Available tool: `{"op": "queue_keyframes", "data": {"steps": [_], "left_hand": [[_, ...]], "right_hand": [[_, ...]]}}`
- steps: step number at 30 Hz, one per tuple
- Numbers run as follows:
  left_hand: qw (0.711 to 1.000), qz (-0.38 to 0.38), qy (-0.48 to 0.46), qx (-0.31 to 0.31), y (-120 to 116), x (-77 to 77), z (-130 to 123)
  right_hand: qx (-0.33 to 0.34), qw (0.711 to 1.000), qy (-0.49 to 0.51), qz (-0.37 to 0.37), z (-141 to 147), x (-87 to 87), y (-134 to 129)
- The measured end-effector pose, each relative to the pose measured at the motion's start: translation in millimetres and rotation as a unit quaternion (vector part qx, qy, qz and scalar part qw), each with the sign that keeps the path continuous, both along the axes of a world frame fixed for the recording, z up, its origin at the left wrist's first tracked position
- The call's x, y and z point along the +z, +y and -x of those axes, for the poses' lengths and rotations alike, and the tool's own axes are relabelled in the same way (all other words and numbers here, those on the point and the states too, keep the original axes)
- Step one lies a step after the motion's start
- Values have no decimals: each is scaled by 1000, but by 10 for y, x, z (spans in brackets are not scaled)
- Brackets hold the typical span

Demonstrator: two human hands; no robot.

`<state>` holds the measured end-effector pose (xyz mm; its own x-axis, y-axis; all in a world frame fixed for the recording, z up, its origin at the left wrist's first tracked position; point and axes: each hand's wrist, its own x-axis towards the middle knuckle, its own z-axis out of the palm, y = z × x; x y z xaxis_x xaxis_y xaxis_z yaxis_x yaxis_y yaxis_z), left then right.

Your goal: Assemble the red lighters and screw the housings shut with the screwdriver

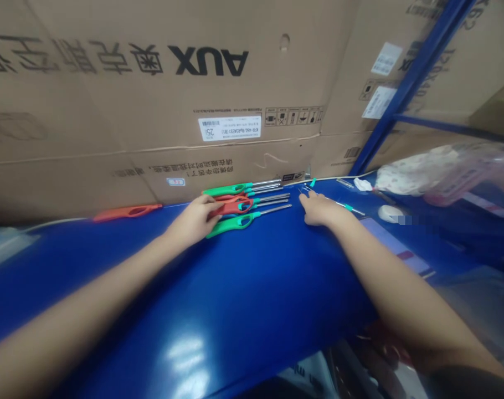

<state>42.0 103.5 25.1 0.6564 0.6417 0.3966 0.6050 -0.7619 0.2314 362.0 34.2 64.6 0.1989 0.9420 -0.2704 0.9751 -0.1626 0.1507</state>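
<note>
Several long-nosed gas lighters with green and red handles lie side by side on the blue table, their metal barrels pointing right. My left hand (196, 218) has its fingers closed around the rear of a red lighter (238, 205), just above a green lighter (231, 225). At the back of the row lies another green lighter (227, 190). My right hand (318, 209) is right of the barrel tips, fingers bent down at some thin metal pieces; what they pinch is too small to make out. A metal rod with a teal collar (349, 208) sticks out beyond that hand.
An orange-red lighter handle (128, 213) lies at left by the large cardboard box (152, 127) behind the table (235, 288). Right are a small teal piece (313, 183), a white round object (389, 214), a flat phone-like object (395, 246), plastic bags (455, 172) and a blue post (401, 105).
</note>
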Motion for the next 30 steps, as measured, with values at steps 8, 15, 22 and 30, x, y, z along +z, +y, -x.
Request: {"op": "queue_keyframes", "data": {"steps": [8, 15, 22, 30], "left_hand": [[998, -19, 23, 47, -174, 118, -5], [996, -40, 32, 68, -378, 211, 252], [985, -26, 50, 161, -320, 146, 923], [960, -67, 119, 246, 4, 82, 1748]], "right_hand": [[3, 1000, 0, 4, -6, 12, -3], [1, 1000, -9, 15, -46, -4, 34], [66, 996, -7, -51, -35, 51, -67], [416, 898, 58, -131, 655, 40, -469]]}}
